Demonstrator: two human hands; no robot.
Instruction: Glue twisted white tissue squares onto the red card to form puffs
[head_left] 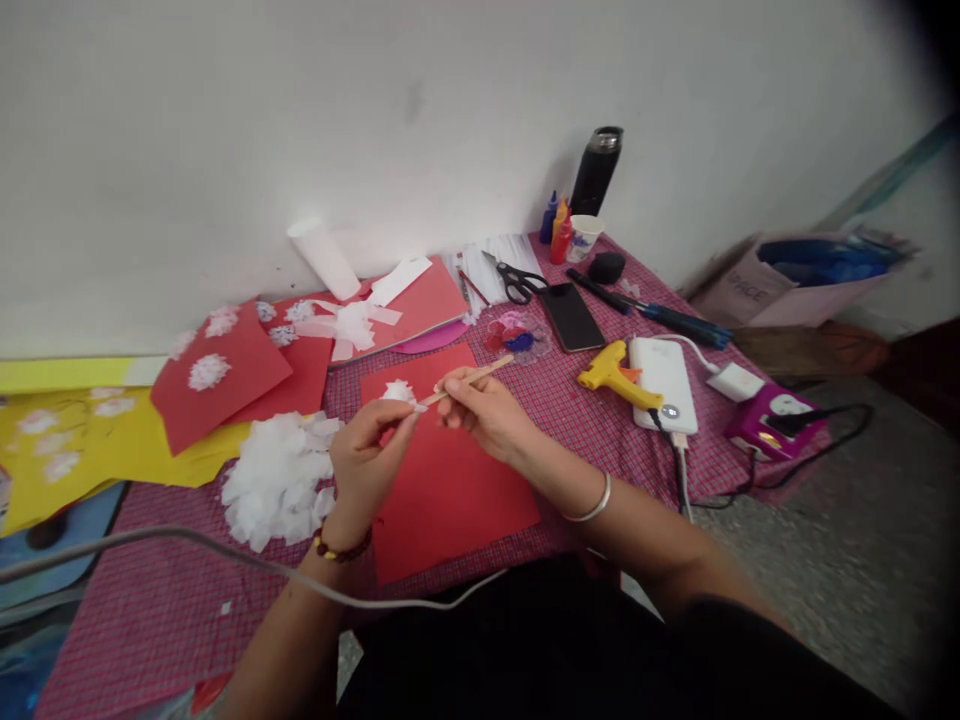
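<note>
My right hand is closed around a thin wooden stick, whose far end points up and to the right. Its near end meets a small piece of white tissue paper pinched between the thumb and finger of my left hand. Both hands are above a red paper sheet lying on the table. A ruffled white tissue flower sits on that sheet, just behind my left fingertips. To the left of my left hand lies a heap of white tissue pieces.
Red cards with tissue flowers and yellow sheets cover the left side. Scissors, a phone, a yellow glue gun, a white power bank and a purple socket box lie right. A cable crosses in front.
</note>
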